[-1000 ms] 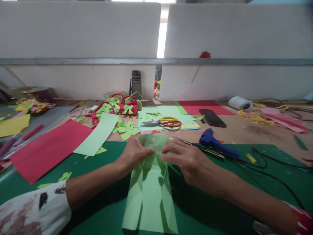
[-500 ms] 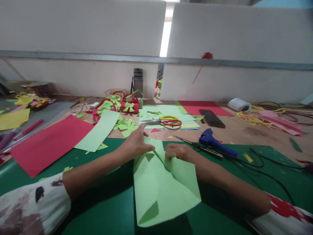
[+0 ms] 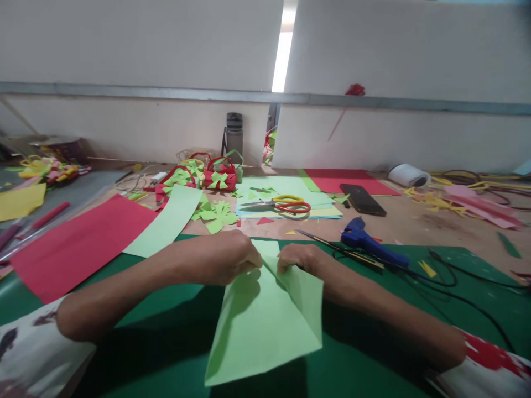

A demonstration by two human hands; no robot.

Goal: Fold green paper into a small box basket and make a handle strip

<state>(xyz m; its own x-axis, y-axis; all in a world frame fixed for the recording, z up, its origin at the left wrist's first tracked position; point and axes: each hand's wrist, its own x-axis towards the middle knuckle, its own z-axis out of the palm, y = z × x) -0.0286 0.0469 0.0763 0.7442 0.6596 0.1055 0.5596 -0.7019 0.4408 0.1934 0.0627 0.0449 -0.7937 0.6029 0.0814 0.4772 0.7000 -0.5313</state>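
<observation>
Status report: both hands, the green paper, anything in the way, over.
Left hand and right hand both pinching far end of light green paper. Paper partly folded, on green mat. Blue glue gun lies right, apart from paper.

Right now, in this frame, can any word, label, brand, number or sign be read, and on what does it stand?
None can be read.
The light green paper, pinched by the left hand and the right hand, is plain.
The grey bottle, the black phone and the blue glue gun show no legible mark; any print on them is too small to tell.
</observation>
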